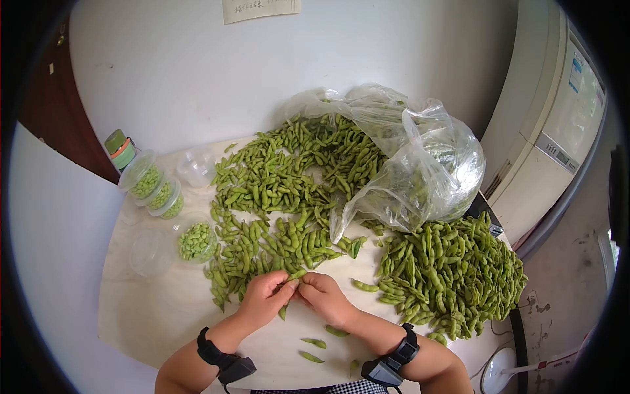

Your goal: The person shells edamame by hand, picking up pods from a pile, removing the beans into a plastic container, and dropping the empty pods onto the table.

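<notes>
My left hand (266, 299) and my right hand (323, 299) meet near the table's front, fingers closed together on a green edamame pod (297, 274). Another pod (283, 312) pokes out below the left fingers. Just beyond my hands spreads a wide pile of edamame pods (282, 177). A few loose pods (312, 356) lie on the table close to my wrists. To the left of the pile, an open clear tub (195, 241) holds shelled beans. What the fingertips pinch exactly is partly hidden.
A clear plastic bag (433, 164) of pods slumps at the back right. A second heap of pods (453, 276) covers the table's right side. Stacked tubs of beans (155, 187), a clear lid (149, 253), an empty tub (196, 167) and a green-lidded bottle (120, 149) stand left.
</notes>
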### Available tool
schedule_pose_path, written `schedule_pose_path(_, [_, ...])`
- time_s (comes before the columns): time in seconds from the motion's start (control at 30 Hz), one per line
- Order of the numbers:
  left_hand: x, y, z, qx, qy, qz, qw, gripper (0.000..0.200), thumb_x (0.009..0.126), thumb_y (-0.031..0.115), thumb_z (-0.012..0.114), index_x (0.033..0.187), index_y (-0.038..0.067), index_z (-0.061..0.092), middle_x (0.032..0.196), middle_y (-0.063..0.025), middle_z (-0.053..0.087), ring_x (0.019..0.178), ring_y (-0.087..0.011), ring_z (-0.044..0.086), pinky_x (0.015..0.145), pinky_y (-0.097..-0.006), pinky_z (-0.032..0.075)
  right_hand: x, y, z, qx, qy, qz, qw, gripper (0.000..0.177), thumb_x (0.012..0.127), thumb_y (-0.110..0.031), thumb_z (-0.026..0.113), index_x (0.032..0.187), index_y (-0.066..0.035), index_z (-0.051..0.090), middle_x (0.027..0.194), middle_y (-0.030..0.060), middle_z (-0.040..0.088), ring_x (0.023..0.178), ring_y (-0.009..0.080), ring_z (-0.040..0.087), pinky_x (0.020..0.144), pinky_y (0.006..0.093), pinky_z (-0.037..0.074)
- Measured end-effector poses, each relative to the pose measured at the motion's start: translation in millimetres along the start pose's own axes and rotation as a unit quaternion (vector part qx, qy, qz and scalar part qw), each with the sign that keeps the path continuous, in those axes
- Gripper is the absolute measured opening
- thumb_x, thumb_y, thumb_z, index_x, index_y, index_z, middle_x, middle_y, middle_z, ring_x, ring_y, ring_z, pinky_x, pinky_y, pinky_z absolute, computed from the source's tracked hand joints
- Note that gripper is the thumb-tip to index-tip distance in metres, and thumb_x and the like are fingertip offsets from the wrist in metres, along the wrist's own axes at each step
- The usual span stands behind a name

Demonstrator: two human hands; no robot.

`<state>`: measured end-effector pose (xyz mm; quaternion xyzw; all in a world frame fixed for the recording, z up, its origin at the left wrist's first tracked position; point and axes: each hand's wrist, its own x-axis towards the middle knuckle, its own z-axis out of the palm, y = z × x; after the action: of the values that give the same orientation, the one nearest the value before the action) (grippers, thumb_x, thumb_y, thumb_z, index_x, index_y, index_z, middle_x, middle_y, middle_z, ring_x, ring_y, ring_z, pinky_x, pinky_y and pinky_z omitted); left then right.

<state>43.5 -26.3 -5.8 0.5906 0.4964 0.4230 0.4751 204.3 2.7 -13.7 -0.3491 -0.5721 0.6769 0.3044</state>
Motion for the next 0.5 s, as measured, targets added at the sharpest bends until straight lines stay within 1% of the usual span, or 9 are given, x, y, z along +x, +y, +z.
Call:
schedule_pose_path(0.17, [0.2,2.2,0.4,0.0,-0.001,0.0,1.0,0.023,0.089,0.012,0.053,0.069,0.003,0.046,0.06,0.0028,0.045,0.055,-0.0033,0.038,0.047,-0.0217,0.031,-0.4,-0.7,0.6,0.001,0.002,-0.003,1.0,0.022,0.085,-0.013,0.044,0.088,0.004,0.058,0.082,0.012,0.059,0.078,0.0184,0.055,0.074,0.0298,0.043])
schedule_pose_path(0.5, [0.0,1.0,0.3,0.008,-0.001,0.006,1.0,0.024,0.089,0.012,0.053,0.069,0.002,0.046,0.059,0.0021,0.045,0.054,-0.0038,0.039,0.046,-0.0222,0.032,0.0,0.0,0.4,-0.009,0.003,-0.009,1.0,0.023,0.085,-0.014,0.044,0.088,0.004,0.058,0.081,0.0119,0.059,0.077,0.0186,0.055,0.074,0.0299,0.043])
